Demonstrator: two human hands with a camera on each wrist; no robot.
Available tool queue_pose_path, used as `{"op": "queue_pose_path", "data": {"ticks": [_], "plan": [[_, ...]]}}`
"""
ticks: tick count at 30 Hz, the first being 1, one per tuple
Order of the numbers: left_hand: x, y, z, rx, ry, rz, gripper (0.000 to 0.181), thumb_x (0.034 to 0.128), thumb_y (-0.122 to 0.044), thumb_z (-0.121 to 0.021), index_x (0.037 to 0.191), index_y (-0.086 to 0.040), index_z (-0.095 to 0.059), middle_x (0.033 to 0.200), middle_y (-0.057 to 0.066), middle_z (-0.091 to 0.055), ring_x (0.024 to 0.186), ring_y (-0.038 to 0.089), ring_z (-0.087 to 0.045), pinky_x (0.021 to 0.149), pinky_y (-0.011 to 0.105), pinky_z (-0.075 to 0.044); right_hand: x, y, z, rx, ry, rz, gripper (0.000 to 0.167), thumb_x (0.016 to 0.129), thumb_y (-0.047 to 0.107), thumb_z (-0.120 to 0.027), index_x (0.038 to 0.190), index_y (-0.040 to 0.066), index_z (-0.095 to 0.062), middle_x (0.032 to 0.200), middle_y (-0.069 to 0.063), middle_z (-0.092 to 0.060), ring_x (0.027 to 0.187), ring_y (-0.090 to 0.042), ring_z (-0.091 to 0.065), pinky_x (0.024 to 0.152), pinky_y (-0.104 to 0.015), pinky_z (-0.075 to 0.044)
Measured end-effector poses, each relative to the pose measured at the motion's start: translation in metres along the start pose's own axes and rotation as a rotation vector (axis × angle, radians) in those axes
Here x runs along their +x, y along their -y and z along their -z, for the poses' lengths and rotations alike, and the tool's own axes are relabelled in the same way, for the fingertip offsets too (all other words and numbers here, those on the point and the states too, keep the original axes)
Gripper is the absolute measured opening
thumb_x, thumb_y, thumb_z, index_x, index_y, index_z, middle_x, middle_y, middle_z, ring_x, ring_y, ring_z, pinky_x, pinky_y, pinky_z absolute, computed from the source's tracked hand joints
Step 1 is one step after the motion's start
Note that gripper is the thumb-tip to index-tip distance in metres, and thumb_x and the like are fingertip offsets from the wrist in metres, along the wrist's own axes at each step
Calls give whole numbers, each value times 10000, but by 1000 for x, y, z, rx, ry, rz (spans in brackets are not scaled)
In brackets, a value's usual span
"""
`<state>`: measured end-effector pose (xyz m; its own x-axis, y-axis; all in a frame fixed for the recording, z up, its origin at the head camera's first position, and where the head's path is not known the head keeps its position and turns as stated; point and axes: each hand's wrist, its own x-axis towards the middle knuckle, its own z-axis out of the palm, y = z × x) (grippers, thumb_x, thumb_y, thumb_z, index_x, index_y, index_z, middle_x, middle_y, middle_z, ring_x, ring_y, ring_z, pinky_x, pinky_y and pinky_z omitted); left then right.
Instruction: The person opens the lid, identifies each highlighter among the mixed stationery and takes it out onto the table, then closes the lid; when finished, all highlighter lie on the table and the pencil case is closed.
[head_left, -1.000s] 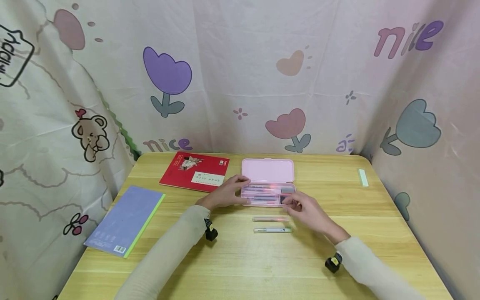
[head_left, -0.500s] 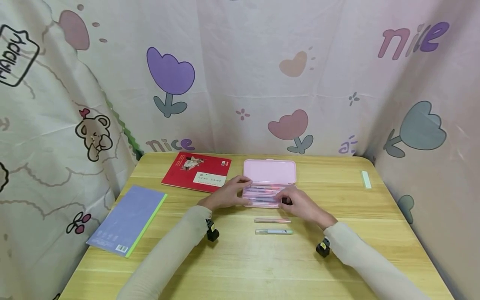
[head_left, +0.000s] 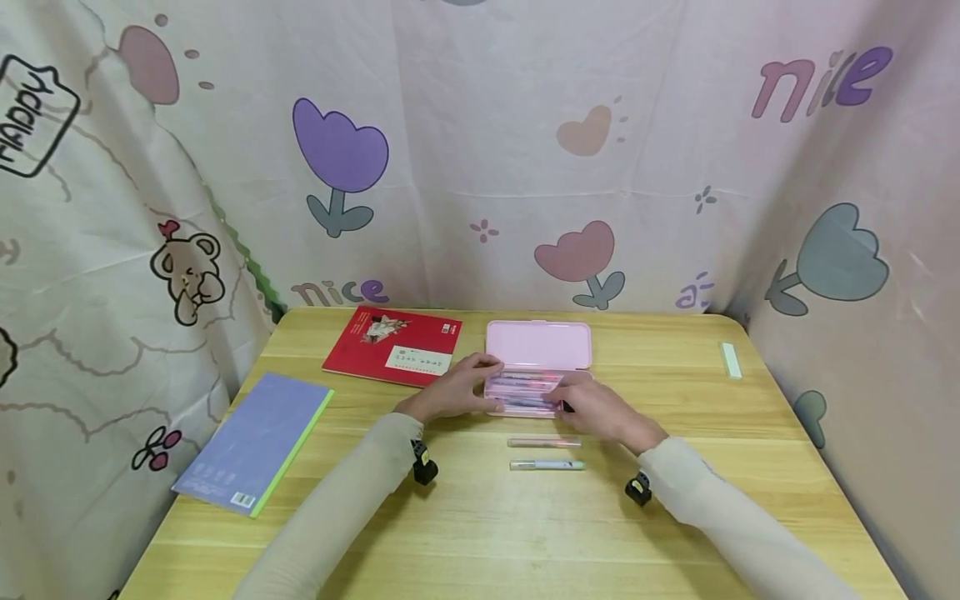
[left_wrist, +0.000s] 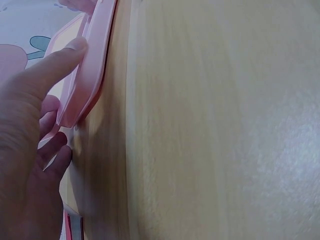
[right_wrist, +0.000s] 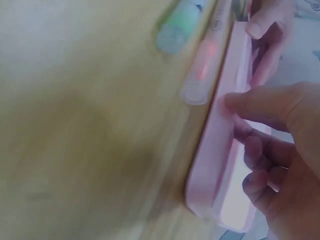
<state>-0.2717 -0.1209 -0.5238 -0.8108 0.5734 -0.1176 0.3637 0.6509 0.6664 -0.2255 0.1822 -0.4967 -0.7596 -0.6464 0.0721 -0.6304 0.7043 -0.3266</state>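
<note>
A pink pencil case (head_left: pixel 538 344) lies on the table with its lid raised at the back, several pens (head_left: pixel 521 402) inside. My left hand (head_left: pixel 455 386) holds the case's left end; in the left wrist view the thumb (left_wrist: pixel 67 57) is on the front wall and the other fingers reach round the end. My right hand (head_left: pixel 600 406) reaches over the right part of the case with curled fingers. Its thumb (right_wrist: pixel 250 104) is at the front wall's upper edge; whether its hidden fingertips pinch anything cannot be seen. A clear-capped pen (head_left: pixel 543 442) and a highlighter (head_left: pixel 547 465) lie in front.
A red notebook (head_left: pixel 390 337) lies behind my left forearm. Farther left is a blue-purple notebook (head_left: pixel 255 442) with a green edge. A small pale green-white strip (head_left: pixel 731 361) lies at the table's right side. A printed curtain (head_left: pixel 465 167) hangs behind the table (head_left: pixel 480 533).
My right hand has moved left over the case from its right front corner, its fingers dipping in among the pens. The left hand keeps its hold on the case.
</note>
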Motion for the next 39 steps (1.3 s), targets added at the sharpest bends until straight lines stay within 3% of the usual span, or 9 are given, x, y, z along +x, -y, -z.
{"op": "queue_pose_path", "data": {"ticks": [6, 7, 17, 21, 31, 39], "plan": [[1, -1, -1, -4, 3, -15, 861, 942, -474, -840, 1668, -207, -461, 1698, 31, -392, 1554, 272, -353, 1300, 537, -386, 4, 1, -1, 7, 38, -16, 227, 952, 32, -767, 1169, 69, -826, 1086, -51, -794, 985, -187, -705, 915, -426, -614], [1, -1, -1, -8, 3, -18, 859, 944, -471, -840, 1667, -204, -462, 1698, 34, -392, 1552, 275, -354, 1301, 539, -384, 4, 1, -1, 25, 35, -26, 216, 951, 43, -773, 1158, 79, -827, 1079, -37, -794, 976, -174, -696, 944, -427, -602], [3, -1, -1, 3, 4, -12, 863, 940, -477, -840, 1670, -215, -461, 1694, 25, -400, 1556, 280, -353, 1309, 560, -363, 1, -9, 0, 159, -29, -74, 83, 990, 124, -792, 1063, 158, -808, 965, 97, -739, 909, -88, -620, 842, -316, -560], [2, -2, 0, -4, 6, -15, 862, 945, -479, -836, 1671, -208, -458, 1693, 25, -399, 1555, 278, -351, 1313, 553, -358, -4, -15, 5, 221, -66, -124, 48, 993, 156, -808, 1040, 162, -804, 940, 108, -733, 884, -97, -605, 823, -323, -536], [0, -1, 0, 4, 6, -18, 853, 951, -456, -834, 1671, -198, -456, 1693, 25, -398, 1557, 267, -352, 1310, 536, -368, -40, -33, 14, 317, -230, -153, 112, 973, 129, -828, 1084, 132, -808, 1031, 8, -768, 890, -84, -652, 790, -284, -605], [-1, -1, 2, 2, 7, -14, 858, 937, -441, -845, 1669, -210, -463, 1700, 35, -397, 1563, 284, -347, 1294, 555, -390, -78, -18, 3, 405, -240, -132, 176, 951, 117, -843, 1089, 217, -796, 1037, 99, -756, 910, -23, -653, 823, -271, -617]]}}
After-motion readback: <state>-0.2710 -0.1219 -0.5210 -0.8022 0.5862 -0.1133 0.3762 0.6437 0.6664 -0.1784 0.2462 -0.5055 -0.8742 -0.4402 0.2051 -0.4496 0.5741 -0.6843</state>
